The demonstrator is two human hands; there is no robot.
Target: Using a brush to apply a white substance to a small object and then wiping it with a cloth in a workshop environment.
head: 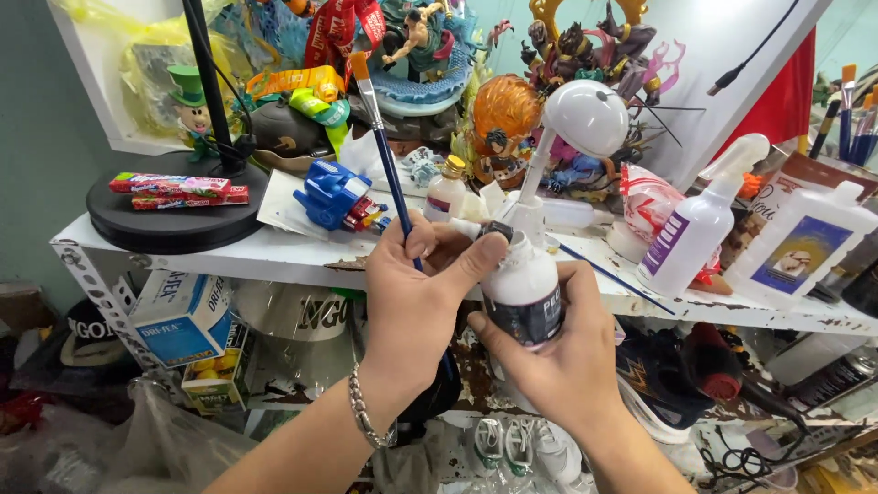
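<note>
Two hands work near the shelf [274, 252]: right hand [558, 352] grips a white bottle [523, 288]; left hand [416, 297] pinches its cap [497, 230], clutching a blue-handled paintbrush [382, 137].

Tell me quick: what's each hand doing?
Left hand: closed, holding a paintbrush, thumb on the bottle's cap.
Right hand: closed around the white bottle.

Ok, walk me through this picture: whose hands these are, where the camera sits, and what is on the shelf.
The one picture comes from a camera worn on a person's head, looking down at their own bare hands. The left hand pinches a paintbrush and touches the cap of a small white bottle, which the right hand grips from below. Behind them is a worn white shelf crowded with things: a spray bottle, a blue toy, painted figurines and a round black stand.
</note>
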